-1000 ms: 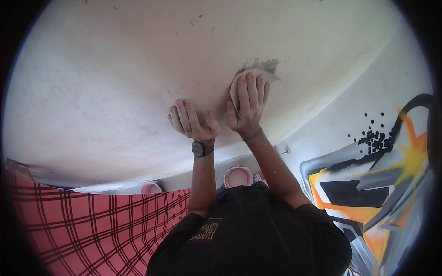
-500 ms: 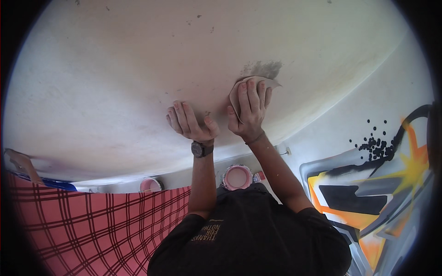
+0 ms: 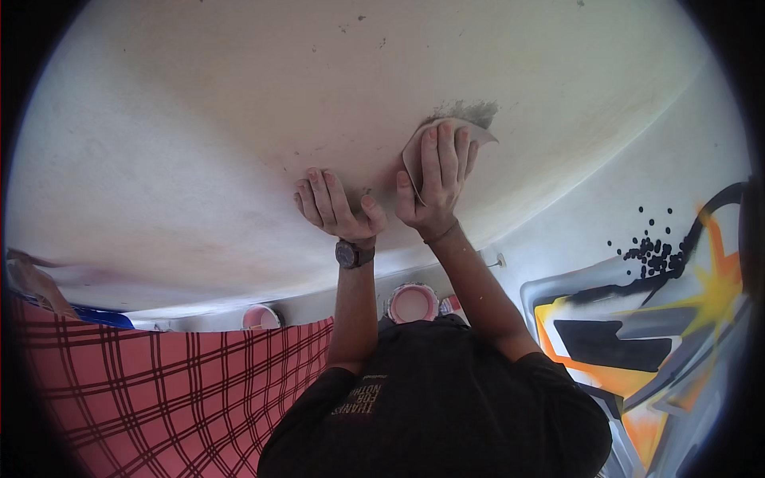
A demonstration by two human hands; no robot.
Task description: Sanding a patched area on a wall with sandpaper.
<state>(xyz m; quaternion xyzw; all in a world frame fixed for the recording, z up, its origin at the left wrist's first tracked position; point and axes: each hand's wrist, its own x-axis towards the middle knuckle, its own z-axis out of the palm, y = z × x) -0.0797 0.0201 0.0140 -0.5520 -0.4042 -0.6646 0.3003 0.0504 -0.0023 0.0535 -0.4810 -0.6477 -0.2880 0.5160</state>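
Observation:
My right hand (image 3: 437, 179) presses a pale, curling sheet of sandpaper (image 3: 413, 156) against the whitish wall (image 3: 239, 103). Its fingers lie along the back of the sheet, and the thumb rests by the sheet's lower left edge. Just above the sheet's top edge is a dark grey patch (image 3: 478, 112) on the wall. To the left, my left hand (image 3: 339, 205) leans on the wall with its fingers stretched up and its thumb apart, holding nothing. A dark watch (image 3: 347, 255) circles that wrist. The grit face of the sheet is hidden.
Below my arms are a pink-stained paint bucket (image 3: 411, 303) and a second pink container (image 3: 260, 318). A red checked cloth (image 3: 159, 382) spreads at the lower left. On the right stands a wall with a painted orange, yellow and black mural (image 3: 637, 319). Small dark chips mark the whitish wall.
My right hand and the sandpaper have shifted slightly up and to the right. The left hand, still on the wall, appears a little farther right and higher.

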